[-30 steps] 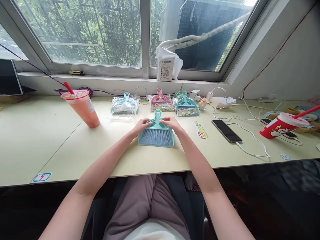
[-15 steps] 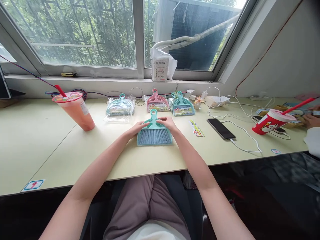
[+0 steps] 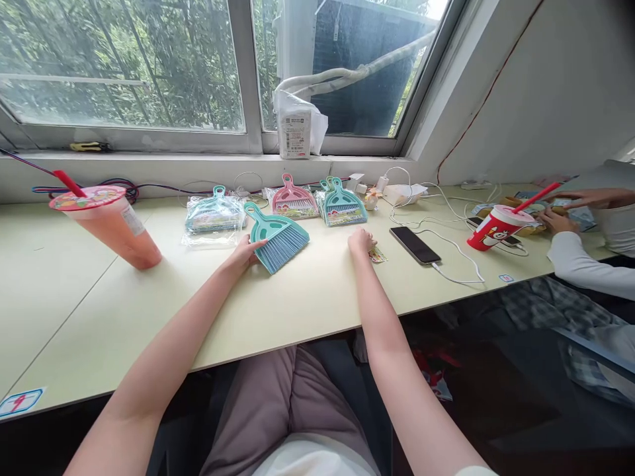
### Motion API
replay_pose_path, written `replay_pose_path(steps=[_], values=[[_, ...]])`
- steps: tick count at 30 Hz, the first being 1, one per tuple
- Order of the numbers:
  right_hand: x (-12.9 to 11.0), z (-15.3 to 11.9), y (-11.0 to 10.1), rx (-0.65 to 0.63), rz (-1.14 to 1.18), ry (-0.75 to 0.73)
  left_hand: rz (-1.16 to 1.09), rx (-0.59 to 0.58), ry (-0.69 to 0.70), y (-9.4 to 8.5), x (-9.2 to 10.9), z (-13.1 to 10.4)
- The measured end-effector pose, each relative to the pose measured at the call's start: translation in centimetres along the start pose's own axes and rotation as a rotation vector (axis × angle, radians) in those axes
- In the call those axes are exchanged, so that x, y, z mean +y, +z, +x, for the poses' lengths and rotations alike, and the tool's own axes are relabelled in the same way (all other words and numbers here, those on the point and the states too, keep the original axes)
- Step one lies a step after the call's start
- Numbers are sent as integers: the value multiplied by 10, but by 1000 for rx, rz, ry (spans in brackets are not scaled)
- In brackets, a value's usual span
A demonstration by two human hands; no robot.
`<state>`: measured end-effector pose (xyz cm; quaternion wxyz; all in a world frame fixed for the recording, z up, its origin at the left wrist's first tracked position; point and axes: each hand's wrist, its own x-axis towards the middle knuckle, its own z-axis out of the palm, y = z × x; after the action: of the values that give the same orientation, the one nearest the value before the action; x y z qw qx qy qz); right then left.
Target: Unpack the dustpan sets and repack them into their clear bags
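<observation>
A teal dustpan with a small blue-bristled brush (image 3: 282,246) is tilted over the table, its handle pointing up and left. My left hand (image 3: 244,254) grips its lower left edge, thumb on top. My right hand (image 3: 361,242) is over the printed paper card (image 3: 378,255), with its fingers bent down and pressed together at the card's left part, which they hide. Behind are a wrapped pink set (image 3: 295,198), wrapped teal sets (image 3: 343,203) and a teal set in clear plastic (image 3: 216,213).
A tall cup of pink drink (image 3: 116,228) stands at left. On the right lie a phone (image 3: 415,245) with a white cable and a red cup (image 3: 499,228). Another person's hands (image 3: 560,218) are at the far right. A white packet (image 3: 296,134) stands on the sill.
My left hand has moved left with the dustpan set, which is now turned. My right hand has let go of it and reached right to the card. The view has shifted right.
</observation>
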<state>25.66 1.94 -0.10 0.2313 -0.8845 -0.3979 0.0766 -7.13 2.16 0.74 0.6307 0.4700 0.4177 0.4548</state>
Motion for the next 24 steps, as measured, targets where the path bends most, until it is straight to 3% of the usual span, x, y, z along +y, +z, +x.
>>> replay_pose_path(steps=[4, 10, 19, 21, 24], values=[[-11, -9, 1, -57, 11, -163, -12, 19, 16, 0, -1, 2], [-18, -13, -2, -237, 78, -241, 30, 33, -1, 1, -2, 1], [-22, -15, 3, -265, 227, -300, 21, 16, 3, -2, -6, 7], [-23, -16, 0, -362, 415, -314, 24, 18, -8, -3, -7, 9], [-26, -22, -10, -665, 705, -409, 29, 20, -9, -4, -7, 9]])
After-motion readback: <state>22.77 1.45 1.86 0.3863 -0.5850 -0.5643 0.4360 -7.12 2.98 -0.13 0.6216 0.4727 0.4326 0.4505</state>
